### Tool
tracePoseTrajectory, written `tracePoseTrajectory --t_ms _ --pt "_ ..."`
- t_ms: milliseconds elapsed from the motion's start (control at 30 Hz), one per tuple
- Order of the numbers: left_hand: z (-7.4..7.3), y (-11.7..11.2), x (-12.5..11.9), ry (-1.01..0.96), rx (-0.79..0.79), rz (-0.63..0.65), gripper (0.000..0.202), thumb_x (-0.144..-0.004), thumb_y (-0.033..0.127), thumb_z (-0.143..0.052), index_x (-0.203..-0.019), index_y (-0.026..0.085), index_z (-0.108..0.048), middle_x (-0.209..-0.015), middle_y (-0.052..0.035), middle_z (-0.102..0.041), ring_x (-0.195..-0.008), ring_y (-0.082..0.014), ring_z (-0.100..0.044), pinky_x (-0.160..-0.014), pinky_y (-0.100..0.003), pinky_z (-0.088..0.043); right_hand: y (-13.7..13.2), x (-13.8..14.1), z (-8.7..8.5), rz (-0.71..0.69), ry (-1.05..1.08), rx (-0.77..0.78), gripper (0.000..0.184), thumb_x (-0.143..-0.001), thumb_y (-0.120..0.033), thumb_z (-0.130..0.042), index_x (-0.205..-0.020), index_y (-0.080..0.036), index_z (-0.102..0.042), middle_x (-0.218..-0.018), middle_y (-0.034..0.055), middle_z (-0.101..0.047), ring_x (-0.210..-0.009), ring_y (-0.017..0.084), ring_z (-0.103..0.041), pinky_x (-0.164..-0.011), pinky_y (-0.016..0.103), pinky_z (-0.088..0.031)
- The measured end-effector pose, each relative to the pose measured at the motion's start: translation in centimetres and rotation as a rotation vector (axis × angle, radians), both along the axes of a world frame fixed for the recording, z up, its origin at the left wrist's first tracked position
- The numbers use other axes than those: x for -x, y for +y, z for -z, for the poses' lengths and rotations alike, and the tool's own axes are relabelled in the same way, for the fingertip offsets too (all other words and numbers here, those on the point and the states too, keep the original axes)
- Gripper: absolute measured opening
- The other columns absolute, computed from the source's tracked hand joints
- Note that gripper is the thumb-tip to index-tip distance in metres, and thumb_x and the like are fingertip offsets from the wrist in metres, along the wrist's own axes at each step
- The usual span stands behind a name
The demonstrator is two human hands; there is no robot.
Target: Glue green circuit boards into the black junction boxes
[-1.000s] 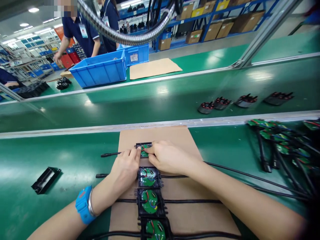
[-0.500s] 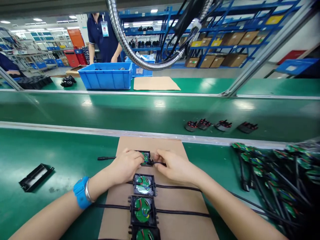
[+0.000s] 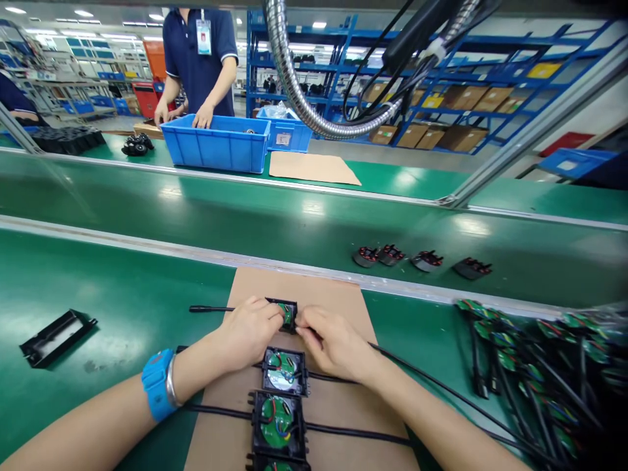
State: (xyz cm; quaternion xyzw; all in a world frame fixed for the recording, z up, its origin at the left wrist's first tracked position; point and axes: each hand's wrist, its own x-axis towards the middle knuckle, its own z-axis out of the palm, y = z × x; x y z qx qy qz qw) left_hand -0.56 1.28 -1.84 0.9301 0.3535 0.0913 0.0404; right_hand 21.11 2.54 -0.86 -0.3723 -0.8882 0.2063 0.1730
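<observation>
A small black plastic housing with a green circuit board (image 3: 289,315) lies at the far end of a cardboard sheet (image 3: 338,366). My left hand (image 3: 252,327) grips its left side, fingers curled over the edge. On the right side, my right hand (image 3: 326,337) pinches the black cable where it meets the housing; the fingertips partly hide that spot. A cable end with a black connector (image 3: 199,309) sticks out to the left. Nearer me, in a column, sit more housings with boards and cables, among them one housing (image 3: 284,371) and another housing (image 3: 279,425).
At left lies an empty black housing (image 3: 56,338). A heap of circuit boards with cables (image 3: 530,366) covers the right side. Several round motor parts (image 3: 426,260) rest on the belt beyond. Across it, a person (image 3: 199,72) reaches into a blue bin (image 3: 218,147). A metal conduit (image 3: 314,124) hangs overhead.
My right hand has closed in on the housing's right edge, and the cable now runs out behind my wrist. My left hand stays on the housing. The co-worker's hands have moved to the bin.
</observation>
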Motion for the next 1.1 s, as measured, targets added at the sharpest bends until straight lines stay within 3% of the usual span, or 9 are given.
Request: tracePoseTrajectory --t_ms 200,367,600,767,933,1100 --pt "-0.2 -0.2 -0.1 0.028 0.026 -0.031 0.021 -0.086 0.01 -0.044 -0.104 0.017 -0.055 -0.1 -0.0076 -0.064 -0.09 -0.0215 -0.057 -0.083 -0.035 -0.043 0.4 -0.6 1.9 0.01 -0.01 -0.199 0.018 -0.09 -0.015 -0.034 -0.077 -0.02 -0.046 -0.074 0.0063 -0.052 -0.07 0.019 -0.046 -0.066 0.03 -0.039" --pt "-0.1 -0.2 -0.2 -0.033 0.045 -0.032 0.046 -0.081 0.008 -0.047 -0.125 0.02 -0.045 -0.101 -0.0058 -0.063 -0.093 -0.0215 -0.057 -0.084 -0.035 -0.043 -0.1 -0.3 2.3 0.028 -0.074 -0.272 0.02 -0.087 -0.01 -0.034 -0.074 -0.019 -0.046 -0.072 0.0051 -0.051 -0.069 0.018 -0.045 -0.063 0.028 -0.036" --pt "0.0 -0.3 -0.3 -0.022 0.06 -0.019 0.046 -0.078 0.008 -0.049 -0.122 0.017 -0.051 -0.106 -0.0073 -0.062 -0.096 -0.0232 -0.056 -0.086 -0.037 -0.042 0.4 0.1 1.9 -0.016 -0.164 -0.248 0.02 -0.086 -0.007 -0.038 -0.075 -0.017 -0.051 -0.074 0.0056 -0.055 -0.068 0.016 -0.045 -0.061 0.027 -0.033" --pt "-0.6 -0.1 -1.0 0.025 0.083 -0.066 0.03 -0.071 0.008 -0.052 -0.098 0.015 -0.062 -0.1 -0.0082 -0.06 -0.093 -0.025 -0.056 -0.08 -0.039 -0.041 0.0 0.7 1.0 -0.059 -0.304 -0.226 0.021 -0.088 -0.006 -0.039 -0.086 -0.015 -0.059 -0.083 0.0095 -0.059 -0.075 0.019 -0.048 -0.057 0.029 -0.027" --pt "-0.7 -0.3 -0.7 -0.067 0.127 -0.107 0.037 -0.079 0.008 -0.049 -0.113 0.019 -0.061 -0.102 -0.007 -0.061 -0.094 -0.0222 -0.056 -0.084 -0.037 -0.041 -0.5 0.3 1.2 0.075 -0.128 -0.176 0.018 -0.09 -0.013 -0.044 -0.082 -0.014 -0.06 -0.092 0.0114 -0.058 -0.086 0.022 -0.048 -0.075 0.035 -0.038" --pt "-0.4 -0.3 -0.3 -0.075 0.106 -0.105 0.045 -0.082 0.008 -0.047 -0.124 0.022 -0.055 -0.105 -0.0058 -0.061 -0.094 -0.0213 -0.056 -0.085 -0.036 -0.042 0.1 -0.2 1.9 0.14 0.049 -0.176 0.013 -0.088 -0.013 -0.046 -0.086 -0.017 -0.058 -0.084 0.0066 -0.059 -0.082 0.02 -0.052 -0.076 0.034 -0.043"
